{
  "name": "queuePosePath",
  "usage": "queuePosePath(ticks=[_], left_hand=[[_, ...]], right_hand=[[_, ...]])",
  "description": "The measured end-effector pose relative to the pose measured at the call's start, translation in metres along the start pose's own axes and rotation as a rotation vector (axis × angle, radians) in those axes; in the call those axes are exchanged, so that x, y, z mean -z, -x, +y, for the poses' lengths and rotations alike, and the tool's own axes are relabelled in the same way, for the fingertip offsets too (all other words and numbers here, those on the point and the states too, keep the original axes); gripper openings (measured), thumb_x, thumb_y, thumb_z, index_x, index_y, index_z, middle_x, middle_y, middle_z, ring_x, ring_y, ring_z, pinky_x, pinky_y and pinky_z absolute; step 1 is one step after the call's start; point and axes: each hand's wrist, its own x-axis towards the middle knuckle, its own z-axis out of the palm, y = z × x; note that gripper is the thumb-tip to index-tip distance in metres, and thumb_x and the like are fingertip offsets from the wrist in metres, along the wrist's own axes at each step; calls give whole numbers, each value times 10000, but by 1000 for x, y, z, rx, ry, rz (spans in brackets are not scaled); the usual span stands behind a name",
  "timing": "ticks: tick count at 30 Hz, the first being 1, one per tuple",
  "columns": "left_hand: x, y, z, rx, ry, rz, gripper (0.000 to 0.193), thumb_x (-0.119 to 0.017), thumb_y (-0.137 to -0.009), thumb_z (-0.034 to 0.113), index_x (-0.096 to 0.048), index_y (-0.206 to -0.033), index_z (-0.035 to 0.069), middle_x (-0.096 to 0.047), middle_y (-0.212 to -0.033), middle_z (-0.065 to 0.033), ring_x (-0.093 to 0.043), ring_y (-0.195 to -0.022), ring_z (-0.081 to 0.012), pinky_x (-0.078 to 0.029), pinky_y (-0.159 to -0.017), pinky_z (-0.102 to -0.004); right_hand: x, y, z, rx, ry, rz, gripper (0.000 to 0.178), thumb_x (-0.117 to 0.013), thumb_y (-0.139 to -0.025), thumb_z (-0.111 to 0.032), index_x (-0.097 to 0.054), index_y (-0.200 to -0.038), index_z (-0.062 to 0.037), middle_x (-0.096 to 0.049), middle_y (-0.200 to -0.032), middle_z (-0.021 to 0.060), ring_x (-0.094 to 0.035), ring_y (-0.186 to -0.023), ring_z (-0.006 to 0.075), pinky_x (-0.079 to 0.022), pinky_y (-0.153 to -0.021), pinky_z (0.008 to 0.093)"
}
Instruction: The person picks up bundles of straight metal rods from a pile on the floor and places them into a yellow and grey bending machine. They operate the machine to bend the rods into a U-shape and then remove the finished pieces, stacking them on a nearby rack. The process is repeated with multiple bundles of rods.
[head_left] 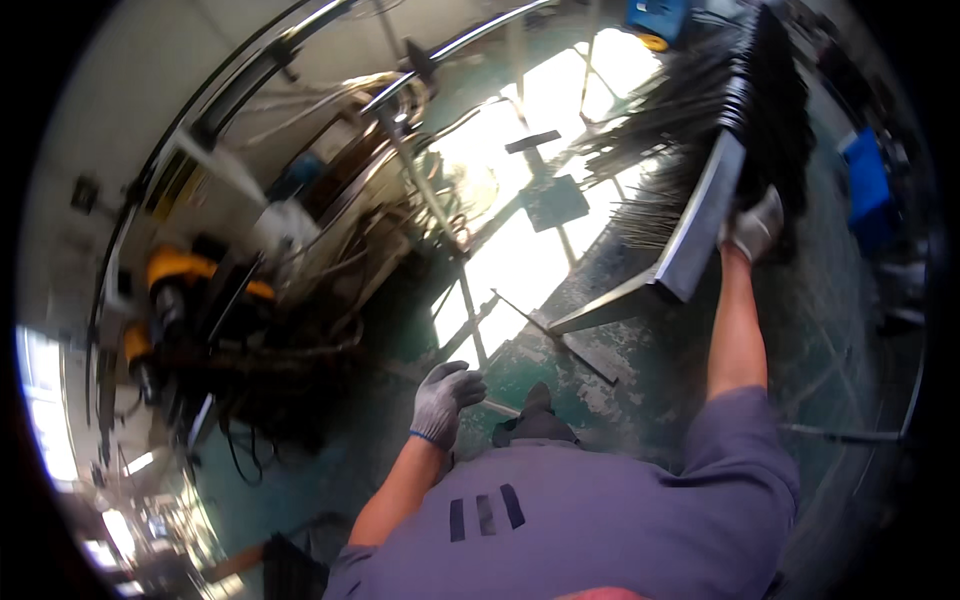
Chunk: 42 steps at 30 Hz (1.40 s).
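Observation:
My right hand (757, 225), in a pale work glove, reaches out at the right beside a metal rack beam (703, 215). It is against or very near a thick mass of long dark rods or wires (780, 120) that hang from the rack; blur hides whether its fingers grip any. Nearer my body, my left hand (447, 400), in a grey glove with a blue cuff edge, is raised over the floor. Its fingers are loosely bent and apart, with nothing visible in them.
The rack's metal foot (580, 350) spreads over the worn green floor (610, 400). Left stands machinery with orange-yellow parts (180, 268) and dangling cables. A blue bin (868, 190) is at the right; another blue object (657, 15) lies far off. Bright sunlight patches the floor.

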Motion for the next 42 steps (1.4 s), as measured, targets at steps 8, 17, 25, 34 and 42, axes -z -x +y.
queuePosePath(ticks=[8,17,25,34,42], left_hand=[[217,144,-66,-80,252,364,246,-641,-1015,122,-653,-1234,10,-746,-1076,-128,-730,-921,-205,-607,-825,-348],[541,424,-170,-546,-142,1521,273,-708,-1009,187,-723,-1214,8,-778,-1044,-134,-735,-967,-222,-565,-904,-342],[678,720,-296,-53,-548,2356,314,-667,-958,225,-739,-1189,25,-777,-1104,-194,-741,-1059,-347,-569,-966,-408],[775,857,-376,745,-473,2284,405,-667,-932,387,-732,-1180,72,-745,-1164,-212,-700,-1101,-420,-553,-996,-507],[809,842,-371,706,-652,2381,282,-736,-900,310,-728,-1038,64,-735,-1036,-187,-690,-993,-406,-556,-916,-509]], right_hand=[[51,453,-3,18,49,-1418,450,-832,-857,-243,-738,-1249,-42,-785,-1152,147,-738,-1044,289,-574,-929,412],[186,565,-361,1541,-455,-1393,300,-638,-921,-283,-685,-813,-7,-679,-798,197,-677,-779,336,-513,-741,443],[327,677,-627,1390,-428,-1680,562,-757,-873,-318,-702,-1360,-43,-751,-1293,215,-712,-1228,379,-541,-1058,424],[659,906,-746,1743,-762,-1898,582,-818,-881,-262,-653,-1397,-50,-749,-1308,197,-718,-1222,351,-551,-1049,414],[963,1090,-706,2406,-939,-1704,853,-897,-808,-388,-538,-1485,-11,-712,-1273,241,-671,-1238,385,-528,-1062,489]])
